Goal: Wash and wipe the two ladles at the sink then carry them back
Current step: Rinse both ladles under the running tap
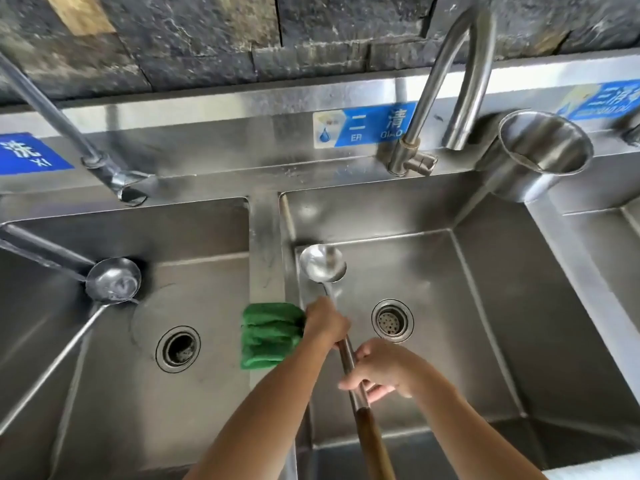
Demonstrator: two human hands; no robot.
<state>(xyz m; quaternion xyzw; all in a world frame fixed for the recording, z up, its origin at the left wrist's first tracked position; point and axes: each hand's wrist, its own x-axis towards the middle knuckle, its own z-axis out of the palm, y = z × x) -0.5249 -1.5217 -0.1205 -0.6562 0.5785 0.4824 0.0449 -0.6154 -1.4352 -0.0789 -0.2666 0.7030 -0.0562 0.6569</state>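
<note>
- The held ladle [322, 263] lies aslant over the middle basin [485, 306]. Its bowl is beyond and to the left of the drain strainer [392, 320], and its shaft runs back past the strainer's left side to a wooden grip nearest the person.
- The left hand [325, 323], just left of the strainer, clutches the green scouring pad [270, 336] and closes on the shaft. Only its back shows, so I cannot tell how the fingers lie underneath, or whether the pad wraps the shaft.
- The right hand [377, 370], nearer the person than the strainer, has fingers curled round the shaft just above the wooden grip. I judge this steadies the long handle while the other hand scrubs along it.
- Holding it over the basin probably lets drips fall toward the strainer.
- The second ladle [112, 280] rests in the neighbouring basin, well left of the strainer and beyond the divider [266, 254], with no hand on it.
- The ladle's bowl sits close to the divider wall, so a leftward swing would likely knock it.
- The gooseneck tap [450, 81] rises beyond the strainer, and a steel cup [543, 150] stands beyond and right of it. Both are well apart from the ladle.
- Open basin floor lies right of the strainer, the freest side for turning the handle.
</note>
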